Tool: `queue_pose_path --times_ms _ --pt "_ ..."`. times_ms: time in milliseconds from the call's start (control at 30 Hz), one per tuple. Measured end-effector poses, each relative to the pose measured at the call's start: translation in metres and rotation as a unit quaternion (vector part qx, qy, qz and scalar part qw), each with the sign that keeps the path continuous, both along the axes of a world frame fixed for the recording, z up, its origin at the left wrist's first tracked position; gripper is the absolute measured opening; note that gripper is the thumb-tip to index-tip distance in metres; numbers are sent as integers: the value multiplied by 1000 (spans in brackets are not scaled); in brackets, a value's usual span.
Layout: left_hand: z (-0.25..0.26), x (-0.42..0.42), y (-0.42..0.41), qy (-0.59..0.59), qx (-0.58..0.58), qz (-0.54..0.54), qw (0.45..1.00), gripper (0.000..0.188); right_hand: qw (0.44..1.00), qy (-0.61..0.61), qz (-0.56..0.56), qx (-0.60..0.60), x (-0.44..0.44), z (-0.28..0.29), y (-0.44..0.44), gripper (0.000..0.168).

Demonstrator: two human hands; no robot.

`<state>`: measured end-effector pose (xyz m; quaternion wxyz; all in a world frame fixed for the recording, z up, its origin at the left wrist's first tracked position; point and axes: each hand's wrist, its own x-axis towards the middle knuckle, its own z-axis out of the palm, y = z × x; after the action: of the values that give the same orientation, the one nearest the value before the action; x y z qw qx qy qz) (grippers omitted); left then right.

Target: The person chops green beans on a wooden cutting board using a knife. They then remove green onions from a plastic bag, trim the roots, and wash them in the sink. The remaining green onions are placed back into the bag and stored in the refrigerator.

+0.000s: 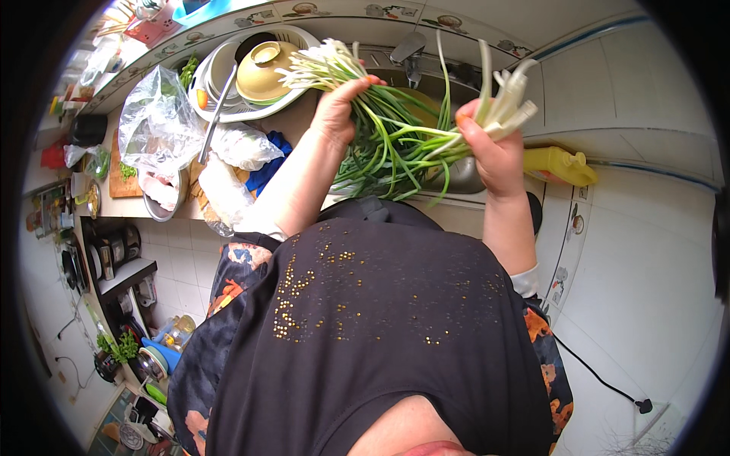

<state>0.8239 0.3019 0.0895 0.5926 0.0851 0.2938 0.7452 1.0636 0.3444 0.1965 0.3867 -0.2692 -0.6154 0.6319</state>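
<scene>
My left hand (pixel 337 108) grips a bunch of green onions (pixel 328 60) just under its thin white root ends. Further right, a second bunch with thicker white stalks (pixel 505 105) is held in my right hand (pixel 495 154). The long green leaves (pixel 388 142) of both bunches cross and hang between my hands over the sink (pixel 465 176). The lower leaf tips reach close to my black apron (pixel 399 273). Behind the onions stands a metal faucet (pixel 409 51); much of the basin is hidden by the leaves.
Left of the sink, a white dish rack (pixel 197 108) holds an upturned tan bowl (pixel 267 71) and plates. Before it lie a clear plastic bag (pixel 162 122), a metal bowl (pixel 165 214) with raw meat, a blue cloth (pixel 271 165) and a cutting board (pixel 122 171). A yellow jug (pixel 559 165) stands at right.
</scene>
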Motion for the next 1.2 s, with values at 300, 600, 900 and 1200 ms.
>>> queue_pose_path --times_ms 300,600,900,1200 --pt "-3 -63 3 -63 0 115 991 34 983 85 -147 73 82 5 -19 13" --pt "15 -61 26 -87 -78 186 976 14 957 70 -273 75 109 -1 -35 21" --pt "-6 -115 19 -52 -86 225 969 24 857 168 -487 -11 234 17 -42 19" --pt "25 -78 20 -27 -50 162 985 20 927 110 -358 8 191 -3 -44 14"
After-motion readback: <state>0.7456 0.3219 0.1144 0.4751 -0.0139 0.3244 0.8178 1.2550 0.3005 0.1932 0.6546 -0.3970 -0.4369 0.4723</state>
